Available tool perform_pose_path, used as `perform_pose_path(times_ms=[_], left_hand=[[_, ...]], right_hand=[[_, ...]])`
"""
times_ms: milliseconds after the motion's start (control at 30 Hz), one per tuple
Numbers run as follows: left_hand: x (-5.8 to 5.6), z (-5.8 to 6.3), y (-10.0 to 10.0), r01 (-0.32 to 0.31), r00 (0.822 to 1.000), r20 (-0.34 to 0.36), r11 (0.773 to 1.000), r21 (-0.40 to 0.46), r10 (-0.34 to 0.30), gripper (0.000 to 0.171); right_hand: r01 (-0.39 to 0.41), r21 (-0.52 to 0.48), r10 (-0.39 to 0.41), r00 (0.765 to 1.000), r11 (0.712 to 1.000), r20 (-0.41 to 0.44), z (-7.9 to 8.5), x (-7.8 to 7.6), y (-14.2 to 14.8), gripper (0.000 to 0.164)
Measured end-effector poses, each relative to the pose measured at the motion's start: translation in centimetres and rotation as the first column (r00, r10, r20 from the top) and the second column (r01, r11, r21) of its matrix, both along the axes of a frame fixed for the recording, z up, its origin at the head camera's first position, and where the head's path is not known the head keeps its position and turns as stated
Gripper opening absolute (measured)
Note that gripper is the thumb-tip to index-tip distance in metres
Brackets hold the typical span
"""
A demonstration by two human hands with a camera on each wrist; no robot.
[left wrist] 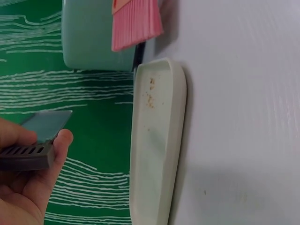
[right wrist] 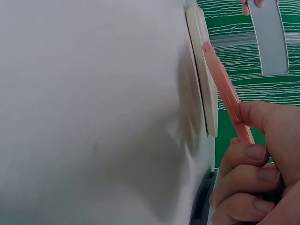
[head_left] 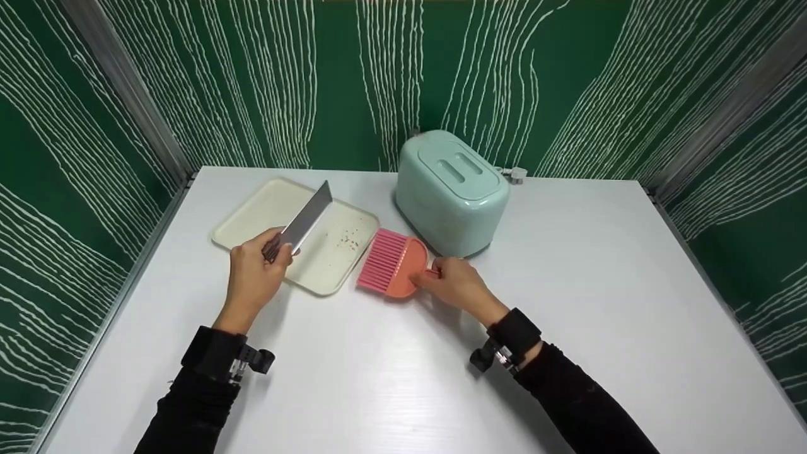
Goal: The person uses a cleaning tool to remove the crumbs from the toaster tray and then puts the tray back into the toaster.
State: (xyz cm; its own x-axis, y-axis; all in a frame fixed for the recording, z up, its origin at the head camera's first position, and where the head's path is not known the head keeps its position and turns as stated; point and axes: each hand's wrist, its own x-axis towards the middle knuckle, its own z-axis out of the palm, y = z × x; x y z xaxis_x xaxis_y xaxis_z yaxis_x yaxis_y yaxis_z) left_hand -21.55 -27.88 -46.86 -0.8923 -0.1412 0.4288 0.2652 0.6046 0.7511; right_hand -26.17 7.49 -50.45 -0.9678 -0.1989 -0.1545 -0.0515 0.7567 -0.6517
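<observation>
My left hand [head_left: 257,271] grips a metal scraper [head_left: 307,219] by its dark slotted handle [left wrist: 28,157], with the flat blade raised over the cream tray [head_left: 321,275]. Brown crumbs [head_left: 348,240] lie in the right part of that tray. Beyond its right edge, my right hand [head_left: 460,284] holds a wide brush [head_left: 403,271] by the handle, thumb on the orange body and fingers curled beneath. The brush's pink bristles [head_left: 383,260] point left, close to the tray's rim. In the right wrist view the brush [right wrist: 222,84] appears edge-on, its bristle tips overlapping the tray.
A mint-green toaster [head_left: 451,192] stands behind the brush, near the back edge of the white table [head_left: 391,378]. A white plug [head_left: 518,175] sits just right of it. Green walls [head_left: 343,88] with white wavy lines enclose the table at the back and sides. A few specks [left wrist: 205,192] lie on the tabletop beside the tray.
</observation>
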Motion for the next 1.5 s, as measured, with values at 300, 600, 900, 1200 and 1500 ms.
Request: perform_pose_path(times_ms=[300, 600, 900, 1200, 1500], left_hand=[[-0.1, 0.1, 0.1, 0.003, 0.999, 0.054, 0.993, 0.118, -0.009, 0.028], [-0.5, 0.1, 0.3, -0.010, 0.996, 0.092, 0.978, 0.207, -0.009, 0.030], [-0.7, -0.3, 0.4, 0.038, 0.992, 0.100, 0.951, 0.308, -0.072, 0.028], [-0.9, -0.4, 0.8, 0.015, 0.979, 0.175, 0.896, 0.444, -0.103, 0.030], [-1.0, -0.4, 1.4, 0.028, 0.959, 0.207, 0.790, 0.613, -0.195, 0.041]], right_hand=[[-0.030, 0.039, 0.028, 0.999, 0.999, 0.037, -1.1, 0.3, 0.5, 0.044], [-0.025, 0.132, 0.020, 0.999, 0.991, 0.035, -1.1, 0.5, 0.2, 0.042], [-0.018, 0.143, 0.020, 1.000, 0.990, -0.011, -1.3, 0.9, 0.0, 0.044], [-0.016, 0.123, 0.017, 1.000, 0.992, -0.004, -1.5, 0.9, -0.1, 0.042], [-0.018, 0.146, 0.026, 0.998, 0.989, -0.052, -1.9, 1.2, -0.2, 0.043]])
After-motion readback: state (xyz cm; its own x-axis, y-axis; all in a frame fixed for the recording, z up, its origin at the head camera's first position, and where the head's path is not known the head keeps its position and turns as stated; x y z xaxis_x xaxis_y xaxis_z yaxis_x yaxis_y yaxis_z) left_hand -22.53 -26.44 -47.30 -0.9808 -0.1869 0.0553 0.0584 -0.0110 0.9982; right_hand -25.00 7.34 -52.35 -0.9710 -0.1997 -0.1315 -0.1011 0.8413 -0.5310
